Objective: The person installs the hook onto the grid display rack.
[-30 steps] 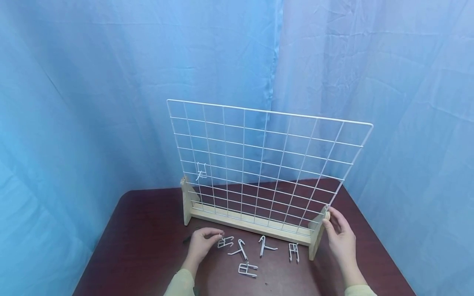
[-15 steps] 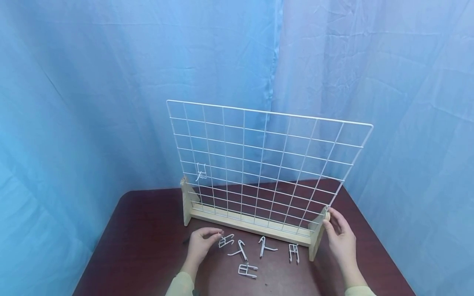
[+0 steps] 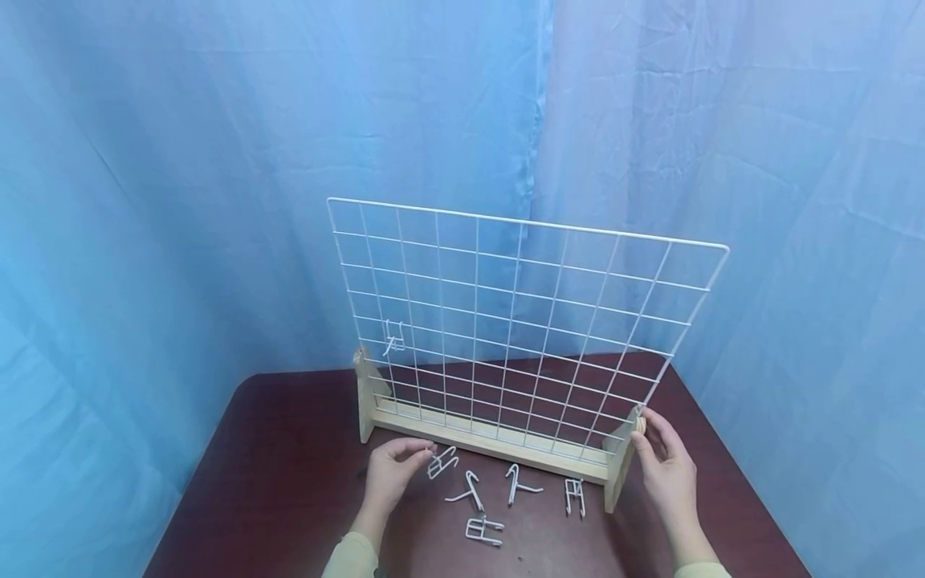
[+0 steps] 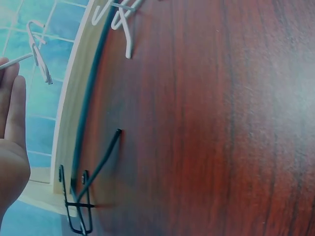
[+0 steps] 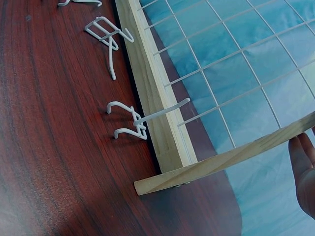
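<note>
One white hook (image 3: 393, 337) hangs on the wire grid (image 3: 520, 329), low on its left side, so as I judge it the hanging has only begun. Five hooks are off the grid: four lie loose on the dark red surface (image 3: 289, 474) in front of the wooden base (image 3: 491, 440), and the fifth is in my fingers.

My left hand (image 3: 390, 474) has its fingers curled in, pinching one end of that hook (image 3: 442, 462), which sits tilted just above the surface, close to the base's front edge. In the left wrist view the hook (image 4: 38, 51) shows just past my fingertips, against the grid.

My right hand (image 3: 665, 466) is at the right end of the frame, fingers bent around the upright wooden foot (image 3: 620, 466) and touching the small knob at its top. It steadies the frame. The right wrist view shows only part of my palm (image 5: 302, 172) beside the foot's edge, with the nearest loose hook (image 5: 129, 120) lying against the base.

The other loose hooks lie between my two hands: one (image 3: 468, 490) just right of the pinched hook, one (image 3: 519, 483) in the middle, one (image 3: 574, 494) near the right foot, and one (image 3: 484, 530) closest to me. A black hook (image 4: 78, 206) lies on the surface by my left wrist, untouched.
</note>
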A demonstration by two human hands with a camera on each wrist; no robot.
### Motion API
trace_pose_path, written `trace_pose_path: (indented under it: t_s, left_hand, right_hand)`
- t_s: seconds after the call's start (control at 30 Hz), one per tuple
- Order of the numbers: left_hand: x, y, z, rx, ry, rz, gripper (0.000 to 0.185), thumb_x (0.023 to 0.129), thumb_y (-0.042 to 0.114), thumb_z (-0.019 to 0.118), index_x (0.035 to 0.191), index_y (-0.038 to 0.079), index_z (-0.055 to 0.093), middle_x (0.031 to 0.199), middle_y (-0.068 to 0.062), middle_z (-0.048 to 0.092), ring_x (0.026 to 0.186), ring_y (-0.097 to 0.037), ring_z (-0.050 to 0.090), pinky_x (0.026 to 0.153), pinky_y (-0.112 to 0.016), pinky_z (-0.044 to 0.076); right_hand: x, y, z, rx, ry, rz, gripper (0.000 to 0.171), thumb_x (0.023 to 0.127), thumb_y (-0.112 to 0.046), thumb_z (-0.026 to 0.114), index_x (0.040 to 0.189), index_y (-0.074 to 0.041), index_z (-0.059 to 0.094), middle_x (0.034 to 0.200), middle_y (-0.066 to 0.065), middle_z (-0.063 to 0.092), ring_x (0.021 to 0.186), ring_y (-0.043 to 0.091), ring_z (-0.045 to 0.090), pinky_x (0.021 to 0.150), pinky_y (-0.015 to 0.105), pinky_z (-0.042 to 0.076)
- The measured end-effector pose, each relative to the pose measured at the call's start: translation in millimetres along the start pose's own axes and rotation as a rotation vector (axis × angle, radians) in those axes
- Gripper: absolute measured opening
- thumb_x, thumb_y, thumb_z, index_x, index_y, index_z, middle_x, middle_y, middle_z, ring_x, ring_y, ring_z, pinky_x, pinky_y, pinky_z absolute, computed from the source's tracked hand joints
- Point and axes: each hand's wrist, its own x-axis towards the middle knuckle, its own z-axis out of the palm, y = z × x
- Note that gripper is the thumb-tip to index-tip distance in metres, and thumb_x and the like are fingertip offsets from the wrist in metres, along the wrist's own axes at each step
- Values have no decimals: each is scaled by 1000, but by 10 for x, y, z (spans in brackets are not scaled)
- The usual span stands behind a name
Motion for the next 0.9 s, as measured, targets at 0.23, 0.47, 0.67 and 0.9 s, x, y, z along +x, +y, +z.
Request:
trace_pose_path:
  t_s: [0.23,0.47,0.67,0.9]
  left_hand:
    - [22,79,12,-27,25,15,12,81,10,80,93,8,77,92,-3,75,88,-13,70,80,-25,56]
    - [26,196,18,-27,78,32,11,80,10,81,91,10,78,90,-1,76,87,-13,69,76,-25,56]
    - [51,306,33,-28,116,27,10,82,10,81,91,10,78,92,0,76,88,-13,70,76,-25,57]
    - [102,442,50,-101,155,14,11,82,5,79,93,4,77,92,-8,75,87,-11,71,77,-22,57]
  right_hand:
    - [2,-1,0,5,13,-2,39,97,-8,64,135,-9,58,131,13,61,107,-16,49,92,6,41]
    - [0,-10,-8,0,2,4,39,98,-11,63,136,-9,57,133,16,59,108,-16,48,92,5,40]
    - [3,-18,-16,-1,-9,16,40,98,-14,63,138,-10,57,135,16,59,109,-15,48,93,6,40]
    - [0,-6,-5,5,1,14,39,98,-11,63,136,-10,58,133,14,59,108,-16,49,92,6,41]
